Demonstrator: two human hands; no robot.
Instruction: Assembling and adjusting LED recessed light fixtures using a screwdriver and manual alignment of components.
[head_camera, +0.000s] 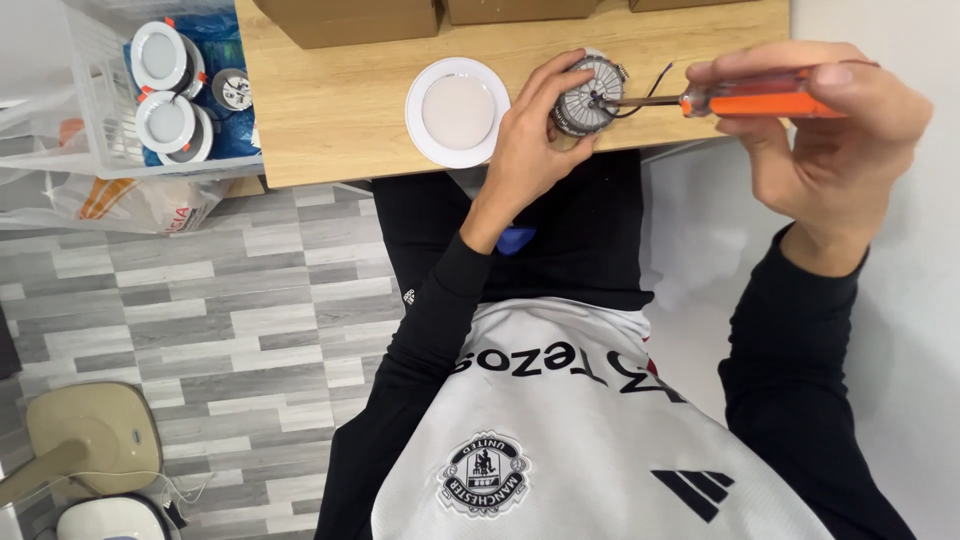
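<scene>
Now left hand grips lamp; right hand screwdriver.

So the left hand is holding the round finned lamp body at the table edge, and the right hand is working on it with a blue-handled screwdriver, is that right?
Not quite: the head view shows the screwdriver has an orange handle, not blue. The left hand does hold the round finned lamp body at the table edge, and the right hand works it.
</scene>
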